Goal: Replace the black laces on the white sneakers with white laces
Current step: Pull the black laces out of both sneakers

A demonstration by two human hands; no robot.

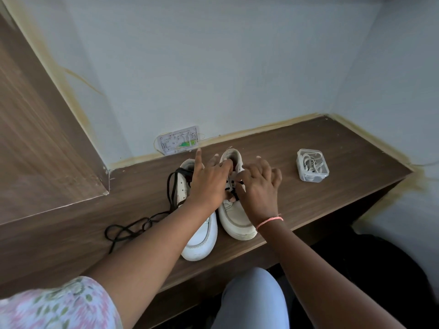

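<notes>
both hands (234, 184) on right sneaker's (234, 218) black lace (231, 189)

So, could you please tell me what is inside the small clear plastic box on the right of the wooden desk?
The small clear plastic box holds coiled white laces. How many there are cannot be told, and whatever lies beneath the coils is covered.

Two sneakers (221, 207) side by side on desk (308, 205); lace box (312, 165) right, loose lace (142, 222) left.
</notes>
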